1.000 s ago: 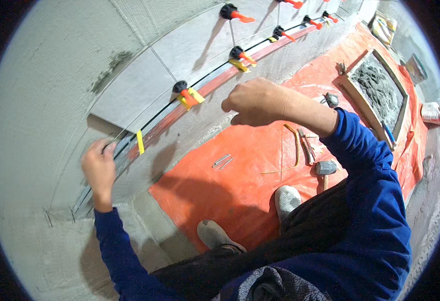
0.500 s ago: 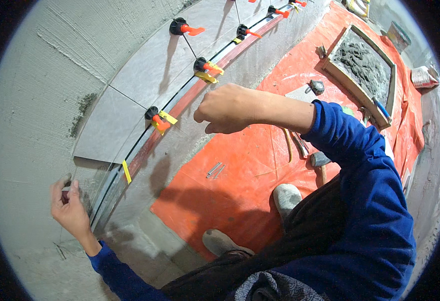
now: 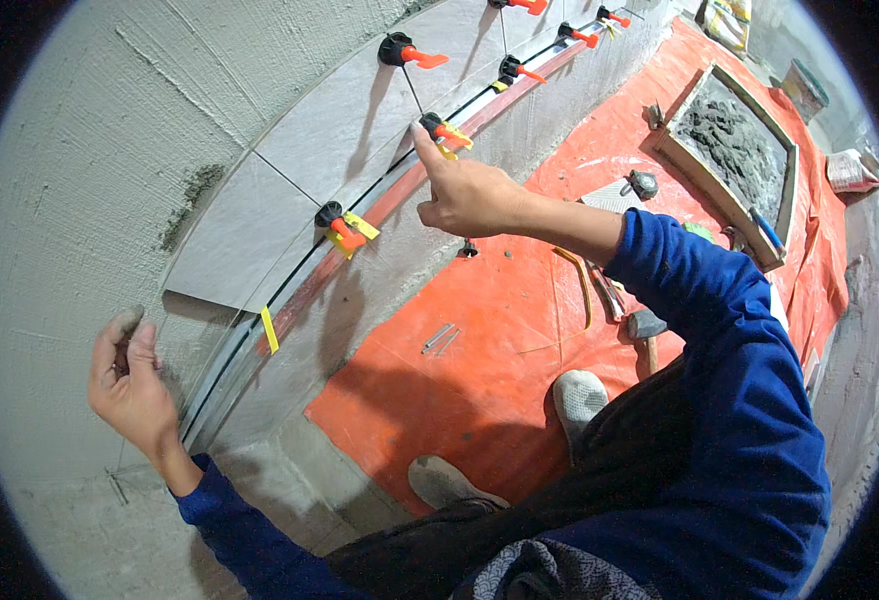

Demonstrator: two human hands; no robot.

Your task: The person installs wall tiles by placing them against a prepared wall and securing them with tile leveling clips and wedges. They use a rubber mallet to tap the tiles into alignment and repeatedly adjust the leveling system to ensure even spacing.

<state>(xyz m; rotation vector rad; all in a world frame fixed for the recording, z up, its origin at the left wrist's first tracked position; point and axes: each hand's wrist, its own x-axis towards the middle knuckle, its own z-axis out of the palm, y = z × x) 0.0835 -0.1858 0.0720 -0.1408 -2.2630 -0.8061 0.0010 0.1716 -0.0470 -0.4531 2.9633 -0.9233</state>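
Observation:
Large grey tiles (image 3: 234, 235) are set on the rough plastered wall. Along their lower edge, red-handled levelling clips with black bases stand in the joints. My right hand (image 3: 469, 195) has its index finger stretched out, the tip by the black base of one levelling clip (image 3: 434, 127); the other fingers are curled, with nothing visible in them. At the left, my left hand (image 3: 134, 390) is raised near the bare wall below the end tile, thumb and fingers bent together. Whatever they may pinch is hidden. Another levelling clip (image 3: 339, 230) with yellow wedges sits between my hands.
A reddish straight bar (image 3: 379, 205) runs under the tiles, with yellow tape (image 3: 270, 330) near its end. On the orange sheet (image 3: 499, 310) lie a mallet (image 3: 646, 325) and metal pins (image 3: 441, 338). A framed tray (image 3: 681, 155) of grey mortar stands at the upper right.
My right hand has moved up to the levelling clip and stretched out its index finger from a fist. The view has shifted slightly; my left hand stays near the wall.

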